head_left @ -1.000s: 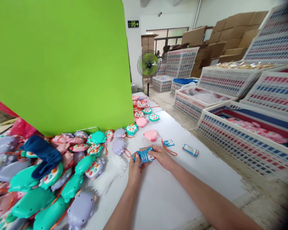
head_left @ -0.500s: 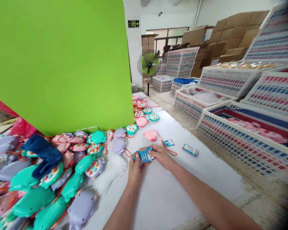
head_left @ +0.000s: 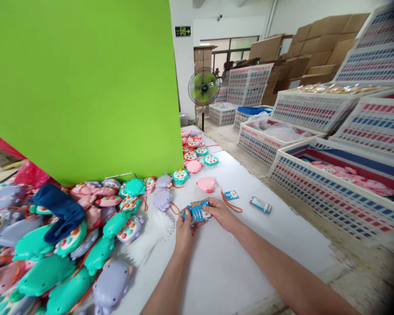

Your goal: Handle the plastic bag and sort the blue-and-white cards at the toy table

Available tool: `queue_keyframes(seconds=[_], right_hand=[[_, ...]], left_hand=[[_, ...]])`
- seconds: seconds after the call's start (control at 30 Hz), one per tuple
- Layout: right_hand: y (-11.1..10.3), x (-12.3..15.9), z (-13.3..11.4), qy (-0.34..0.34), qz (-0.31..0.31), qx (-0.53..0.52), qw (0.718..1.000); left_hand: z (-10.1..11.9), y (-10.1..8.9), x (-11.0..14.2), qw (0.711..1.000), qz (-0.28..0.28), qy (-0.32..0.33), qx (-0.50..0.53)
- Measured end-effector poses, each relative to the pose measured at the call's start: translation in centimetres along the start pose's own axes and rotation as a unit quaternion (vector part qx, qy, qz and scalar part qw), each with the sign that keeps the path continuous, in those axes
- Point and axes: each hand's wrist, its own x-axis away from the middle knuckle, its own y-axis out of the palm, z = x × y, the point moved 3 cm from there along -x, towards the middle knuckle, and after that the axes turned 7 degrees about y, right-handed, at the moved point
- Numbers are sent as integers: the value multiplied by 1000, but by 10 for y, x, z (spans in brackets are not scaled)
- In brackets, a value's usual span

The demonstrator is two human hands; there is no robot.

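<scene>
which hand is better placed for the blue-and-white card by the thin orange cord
Likely the right hand: it is nearer that rectangular card, though it and the left hand hold fanned blue printed cards.

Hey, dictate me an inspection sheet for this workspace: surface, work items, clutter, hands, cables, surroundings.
Surface: white tabletop, greyish marks near the toys.
Work items: fanned blue-and-orange printed cards, held above the tabletop; beyond them, a small blue-and-white card beside an orange cord loop, and a flat blue-and-white rectangle.
Clutter: heaped teal, pink and lilac plastic animal toys, dark blue cloth on top.
Hands: bare left hand and right hand, fingers gripping the fanned cards.
Cables: nothing seen.
Surroundings: green upright panel, round black-framed electric fan, white plastic crates, brown cardboard boxes.
</scene>
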Motion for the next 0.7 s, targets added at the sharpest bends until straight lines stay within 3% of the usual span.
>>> queue_keyframes(seconds=[0.17,0.43,0.7], right_hand=[[2,0,4,-19,-17,35,999],[3,0,2,-35,9,114,993],[6,4,-1,-43,-16,141,989]], left_hand=[[1,2,1,1000,-2,-3,-8],[2,4,5,995,-89,14,-36],[-3,8,9,990,-141,-6,-10]])
